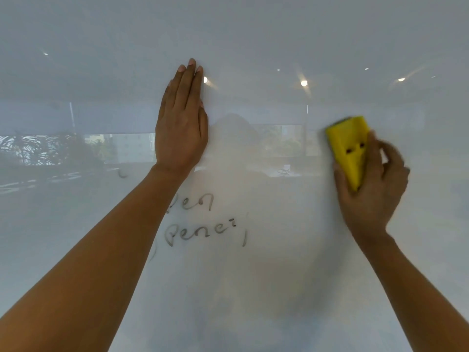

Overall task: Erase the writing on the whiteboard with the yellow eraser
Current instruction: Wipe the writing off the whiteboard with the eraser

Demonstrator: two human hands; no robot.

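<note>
A glossy white surface fills the frame, mirroring a room: round ceiling lights (303, 83) glow toward its upper right, while windows (132, 148) with lowered blinds and leafy plants (38, 149) show along its left edge.

Office: whiteboard (253, 34), reflected ceiling lights (303, 83)

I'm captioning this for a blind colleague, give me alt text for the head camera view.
A right hand holds a yellow eraser against a glossy whiteboard, up and to the right of faint handwriting that remains unerased. The left hand is pressed flat on the board above the writing, fingers pointing up.
</note>
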